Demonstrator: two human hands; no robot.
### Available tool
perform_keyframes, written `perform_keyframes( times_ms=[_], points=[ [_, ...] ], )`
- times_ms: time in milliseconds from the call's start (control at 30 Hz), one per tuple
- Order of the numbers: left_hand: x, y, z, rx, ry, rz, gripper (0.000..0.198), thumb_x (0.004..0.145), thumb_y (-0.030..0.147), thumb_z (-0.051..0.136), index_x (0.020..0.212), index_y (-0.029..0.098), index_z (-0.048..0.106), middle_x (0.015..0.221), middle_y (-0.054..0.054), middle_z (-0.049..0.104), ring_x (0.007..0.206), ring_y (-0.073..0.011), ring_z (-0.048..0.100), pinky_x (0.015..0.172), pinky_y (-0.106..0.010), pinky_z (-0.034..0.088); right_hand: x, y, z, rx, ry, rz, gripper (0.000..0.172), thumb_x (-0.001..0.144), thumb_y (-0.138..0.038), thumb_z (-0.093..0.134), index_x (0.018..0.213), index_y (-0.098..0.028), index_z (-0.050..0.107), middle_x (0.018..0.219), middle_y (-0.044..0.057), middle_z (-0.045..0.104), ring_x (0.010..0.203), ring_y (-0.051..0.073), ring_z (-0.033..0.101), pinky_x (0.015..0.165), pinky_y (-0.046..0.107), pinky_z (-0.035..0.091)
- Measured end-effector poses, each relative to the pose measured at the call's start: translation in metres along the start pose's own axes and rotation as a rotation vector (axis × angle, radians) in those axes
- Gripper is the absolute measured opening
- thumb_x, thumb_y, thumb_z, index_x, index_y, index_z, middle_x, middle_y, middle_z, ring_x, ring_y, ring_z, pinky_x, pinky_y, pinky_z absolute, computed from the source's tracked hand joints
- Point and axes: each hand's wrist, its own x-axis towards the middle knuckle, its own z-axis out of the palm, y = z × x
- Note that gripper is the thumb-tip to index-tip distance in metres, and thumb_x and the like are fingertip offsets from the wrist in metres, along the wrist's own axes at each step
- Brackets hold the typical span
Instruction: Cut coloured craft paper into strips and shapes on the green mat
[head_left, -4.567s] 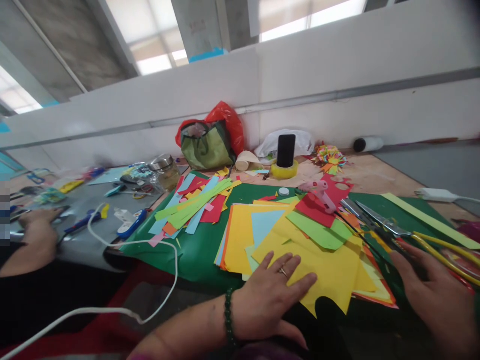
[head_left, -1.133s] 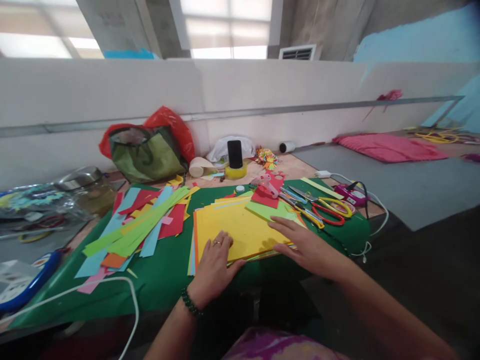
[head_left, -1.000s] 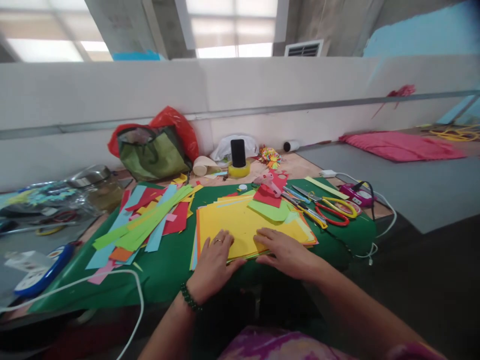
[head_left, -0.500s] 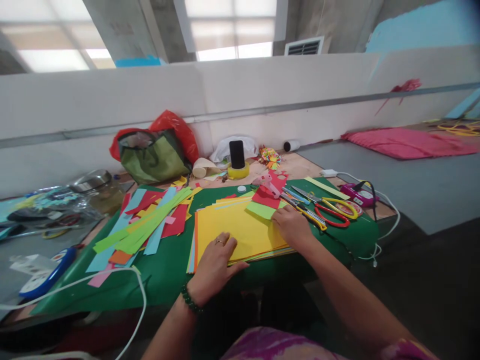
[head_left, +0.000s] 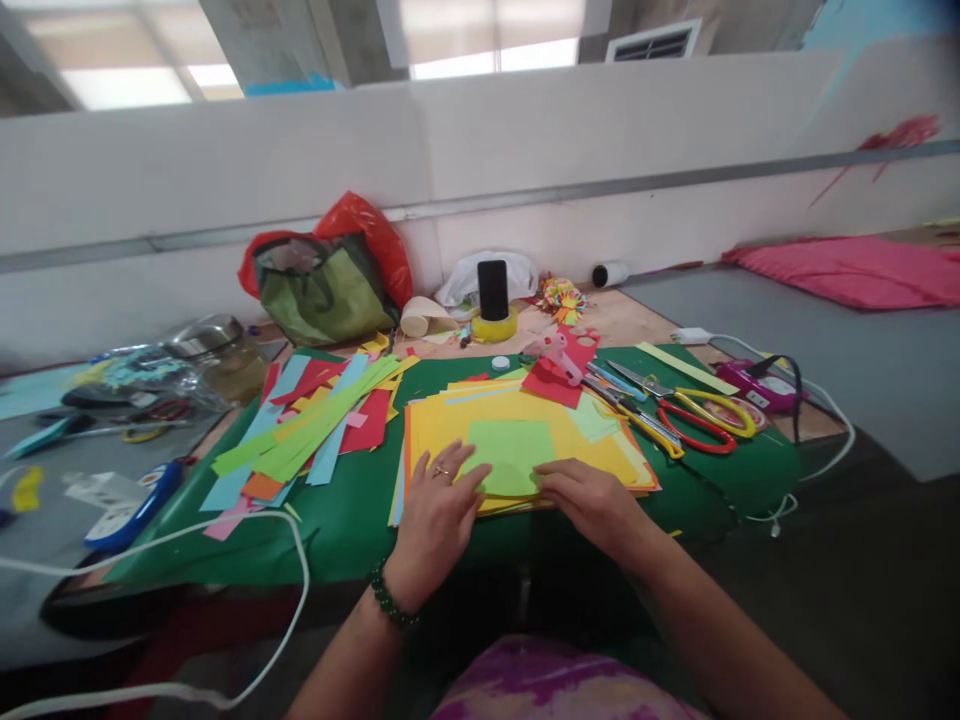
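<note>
A light green square of paper (head_left: 511, 452) lies over a stack of yellow and orange paper sheets (head_left: 435, 425). My left hand (head_left: 439, 510), wearing a ring and a green bead bracelet, has its thumb and index finger closed at the square's lower left edge. At the lower right corner, my right hand (head_left: 596, 505) pinches the same square. Just right of the stack are a yellow box cutter (head_left: 652, 430) and scissors with red and yellow handles (head_left: 697, 420). A red paper piece (head_left: 551, 385) and a pink glue gun (head_left: 555, 352) lie at the stack's back right.
Coloured paper strips (head_left: 322, 420) are heaped on the green mat (head_left: 337, 540) to the left. Behind stand a phone (head_left: 493, 290) on a yellow tape roll (head_left: 495, 325) and a green bag (head_left: 319, 290). A white cable (head_left: 300, 560) loops across the front left.
The light green square has come from the stack's right side to its front middle with my right hand. My left hand has moved to the square's left edge. The view has shifted slightly.
</note>
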Motion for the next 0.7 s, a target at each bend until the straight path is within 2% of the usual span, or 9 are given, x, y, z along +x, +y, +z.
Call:
perform_keyframes(
  times_ms=[67, 167, 300, 433, 567, 700],
  points=[
    [0.001, -0.004, 0.001, -0.077, -0.086, 0.017, 0.025, 0.090, 0.016, 0.053, 0.106, 0.025, 0.069, 0.117, -0.006, 0.069, 0.113, -0.0242, 0.061, 0.102, -0.044, 0.045, 0.001, 0.001, -0.001, 0.032, -0.009, 0.079, 0.020, 0.096, -0.019, 0.044, 0.092, -0.021, 0.063, 0.097, 0.008, 0.075, 0.089, 0.019, 0.070, 0.076, 0.032, 0.057],
    [0.003, -0.012, 0.002, -0.181, -0.115, 0.002, 0.022, 0.092, 0.020, 0.051, 0.105, 0.023, 0.069, 0.107, -0.005, 0.072, 0.101, -0.0201, 0.066, 0.091, -0.034, 0.052, 0.004, 0.001, -0.003, 0.088, -0.023, 0.198, 0.017, 0.096, -0.021, 0.044, 0.092, -0.021, 0.062, 0.091, 0.006, 0.075, 0.083, 0.019, 0.072, 0.073, 0.031, 0.057],
    [0.006, -0.016, -0.003, -0.163, -0.169, 0.011, 0.023, 0.092, 0.016, 0.048, 0.093, 0.023, 0.070, 0.102, -0.004, 0.073, 0.097, -0.0187, 0.066, 0.086, -0.030, 0.051, 0.008, 0.001, -0.005, 0.141, -0.036, 0.260, 0.018, 0.095, -0.023, 0.044, 0.088, -0.023, 0.061, 0.084, 0.004, 0.074, 0.077, 0.018, 0.071, 0.068, 0.028, 0.054],
    [0.018, -0.015, -0.018, -0.048, -0.306, 0.021, 0.020, 0.092, 0.019, 0.047, 0.084, 0.020, 0.065, 0.086, -0.005, 0.071, 0.084, -0.0198, 0.066, 0.075, -0.029, 0.049, 0.013, 0.001, -0.011, 0.152, -0.065, 0.314, 0.019, 0.092, -0.024, 0.045, 0.084, -0.023, 0.062, 0.078, 0.003, 0.072, 0.072, 0.018, 0.068, 0.066, 0.028, 0.051],
    [0.044, -0.019, -0.034, -0.005, -0.448, 0.037, 0.018, 0.091, 0.022, 0.046, 0.084, 0.020, 0.062, 0.080, -0.004, 0.069, 0.075, -0.0197, 0.064, 0.066, -0.027, 0.044, 0.024, 0.009, -0.021, 0.210, -0.161, 0.385, 0.014, 0.086, -0.026, 0.052, 0.080, -0.023, 0.063, 0.077, 0.001, 0.070, 0.070, 0.017, 0.064, 0.064, 0.027, 0.048],
    [0.075, -0.033, -0.035, -0.140, -0.496, 0.040, 0.012, 0.085, 0.019, 0.050, 0.078, 0.019, 0.059, 0.077, -0.002, 0.067, 0.074, -0.0182, 0.062, 0.066, -0.025, 0.043, 0.040, 0.027, -0.024, 0.284, -0.269, 0.529, 0.014, 0.080, -0.032, 0.059, 0.073, -0.021, 0.063, 0.070, 0.001, 0.067, 0.065, 0.016, 0.061, 0.060, 0.027, 0.044]
  ],
)
